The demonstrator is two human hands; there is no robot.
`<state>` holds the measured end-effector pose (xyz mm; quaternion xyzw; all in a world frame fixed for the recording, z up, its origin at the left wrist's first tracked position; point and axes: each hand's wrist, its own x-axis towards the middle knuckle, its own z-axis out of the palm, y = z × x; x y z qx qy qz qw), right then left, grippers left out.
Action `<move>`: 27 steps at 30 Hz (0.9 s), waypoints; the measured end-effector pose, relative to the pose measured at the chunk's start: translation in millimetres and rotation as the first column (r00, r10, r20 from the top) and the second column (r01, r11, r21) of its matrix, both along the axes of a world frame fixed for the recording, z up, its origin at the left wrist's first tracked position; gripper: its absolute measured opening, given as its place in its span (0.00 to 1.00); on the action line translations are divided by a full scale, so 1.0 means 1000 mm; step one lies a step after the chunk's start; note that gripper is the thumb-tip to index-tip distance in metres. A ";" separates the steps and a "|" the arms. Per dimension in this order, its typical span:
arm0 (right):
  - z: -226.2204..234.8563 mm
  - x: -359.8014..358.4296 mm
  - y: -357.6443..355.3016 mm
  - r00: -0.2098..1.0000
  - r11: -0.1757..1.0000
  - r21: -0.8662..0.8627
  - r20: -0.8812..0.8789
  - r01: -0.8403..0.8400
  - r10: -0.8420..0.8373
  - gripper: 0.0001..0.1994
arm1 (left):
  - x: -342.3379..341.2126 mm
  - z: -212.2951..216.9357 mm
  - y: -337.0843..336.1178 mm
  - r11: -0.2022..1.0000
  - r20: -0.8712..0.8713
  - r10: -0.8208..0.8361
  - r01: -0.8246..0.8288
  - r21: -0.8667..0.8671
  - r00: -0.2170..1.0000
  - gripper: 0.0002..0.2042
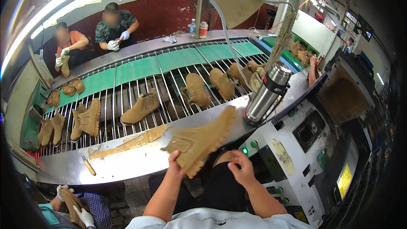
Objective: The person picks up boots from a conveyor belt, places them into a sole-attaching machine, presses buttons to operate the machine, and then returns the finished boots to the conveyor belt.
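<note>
White shirt (220,219) lies nearest; beyond it I see the left hand (175,164) gripping a boot (199,140) near its heel, toe pointing far right. The right hand (241,168), empty, loosely open, hovers rightward, apart.

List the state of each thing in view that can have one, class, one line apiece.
Left hand: closed on the held boot, bare
Right hand: apparently empty, fingers partly curled
Held boot: raised, tilted, slightly blurred
Lone boot left of it: sole down, unheld
Steel flask: standing, capped
Small tool: lying down, unheld
Green panel light: lit
</note>
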<state>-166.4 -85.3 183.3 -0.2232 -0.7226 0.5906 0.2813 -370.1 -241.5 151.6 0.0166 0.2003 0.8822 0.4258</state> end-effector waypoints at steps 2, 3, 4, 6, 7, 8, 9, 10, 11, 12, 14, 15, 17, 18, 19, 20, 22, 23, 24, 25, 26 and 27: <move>-0.032 -0.002 -0.004 0.994 1.000 0.018 0.110 -0.016 0.014 0.16 | -0.027 -0.006 -0.017 0.980 -0.044 0.155 -0.159 -0.122 0.987 0.36; -0.044 -0.002 -0.006 0.985 0.999 0.014 0.168 -0.037 0.034 0.15 | -0.049 -0.010 -0.018 0.968 -0.083 0.186 -0.197 -0.156 0.979 0.34; -0.055 -0.001 -0.008 0.973 0.998 0.004 0.227 -0.055 0.053 0.14 | -0.075 -0.015 -0.014 0.953 -0.123 0.212 -0.233 -0.192 0.970 0.33; -0.062 -0.003 -0.013 0.964 0.996 0.012 0.253 -0.085 0.079 0.13 | -0.134 -0.015 0.010 0.919 -0.260 0.240 -0.305 -0.249 0.935 0.28; -0.062 -0.003 -0.014 0.955 0.996 0.008 0.284 -0.093 0.087 0.12 | -0.160 -0.007 0.030 0.845 -0.417 0.321 -0.456 -0.280 0.851 0.25; -0.063 -0.002 -0.013 0.944 0.995 0.003 0.318 -0.097 0.091 0.11 | -0.184 -0.001 0.054 0.790 -0.500 0.331 -0.525 -0.317 0.800 0.22; -0.067 0.000 -0.012 0.933 0.995 -0.007 0.349 -0.095 0.092 0.11 | -0.207 0.002 0.071 0.719 -0.581 0.340 -0.603 -0.346 0.739 0.19; -0.072 0.004 -0.009 0.924 0.997 -0.010 0.375 -0.080 0.078 0.11 | -0.233 -0.006 0.090 0.632 -0.679 0.295 -0.670 -0.389 0.673 0.15; -0.077 0.007 -0.006 0.913 0.998 -0.014 0.403 -0.062 0.062 0.10 | -0.250 -0.012 0.108 0.502 -0.759 0.198 -0.729 -0.465 0.621 0.16; -0.083 0.011 -0.003 0.906 0.999 -0.016 0.421 -0.048 0.050 0.10 | -0.263 -0.020 0.122 0.354 -0.817 0.085 -0.784 -0.510 0.570 0.17; -0.093 0.020 0.001 0.889 1.000 -0.016 0.458 -0.021 0.026 0.10 | -0.277 -0.054 0.140 0.200 -0.877 -0.040 -0.856 -0.477 0.479 0.22; -0.099 0.020 0.004 0.886 0.999 -0.027 0.462 -0.019 0.029 0.10 | -0.293 -0.092 0.134 0.178 -0.898 -0.001 -0.884 -0.433 0.440 0.27; -0.102 0.020 0.006 0.875 0.999 0.002 0.482 0.034 -0.031 0.09 | -0.262 -0.115 0.148 0.196 -0.909 0.006 -0.892 -0.408 0.417 0.33; -0.103 0.020 0.005 0.869 0.999 0.014 0.492 0.043 -0.044 0.09 | -0.255 -0.118 0.148 0.198 -0.872 -0.012 -0.854 -0.481 0.489 0.34; -0.104 0.013 0.007 0.879 0.998 0.050 0.475 0.025 -0.046 0.08 | -0.249 -0.113 0.147 0.209 -0.881 0.011 -0.863 -0.460 0.473 0.33; -0.104 0.004 0.008 0.886 0.999 0.051 0.463 -0.001 -0.022 0.08 | -0.251 -0.115 0.139 0.156 -0.909 -0.078 -0.896 -0.416 0.409 0.31; -0.106 -0.025 0.011 0.900 0.996 0.054 0.434 -0.069 0.039 0.07 | -0.249 -0.122 0.109 0.206 -0.897 -0.141 -0.874 -0.440 0.419 0.25; -0.112 -0.041 0.010 0.906 0.989 0.093 0.419 -0.115 0.066 0.07 | -0.248 -0.127 0.090 0.288 -0.874 -0.144 -0.825 -0.487 0.465 0.23; -0.113 -0.064 0.008 0.902 0.980 0.086 0.412 -0.179 0.129 0.07 | -0.250 -0.135 0.068 0.360 -0.850 -0.144 -0.774 -0.522 0.506 0.20; -0.115 -0.088 0.004 0.900 0.976 0.079 0.409 -0.203 0.154 0.07 | -0.237 -0.107 0.051 0.396 -0.806 -0.150 -0.712 -0.580 0.573 0.16; -0.116 -0.113 -0.003 0.896 0.971 0.072 0.407 -0.226 0.178 0.07 | -0.235 -0.109 0.031 0.424 -0.827 -0.114 -0.726 -0.541 0.550 0.14; -0.111 -0.143 -0.016 0.899 0.957 0.088 0.375 -0.277 0.226 0.07 | -0.238 -0.108 -0.005 0.414 -0.835 -0.038 -0.752 -0.513 0.549 0.14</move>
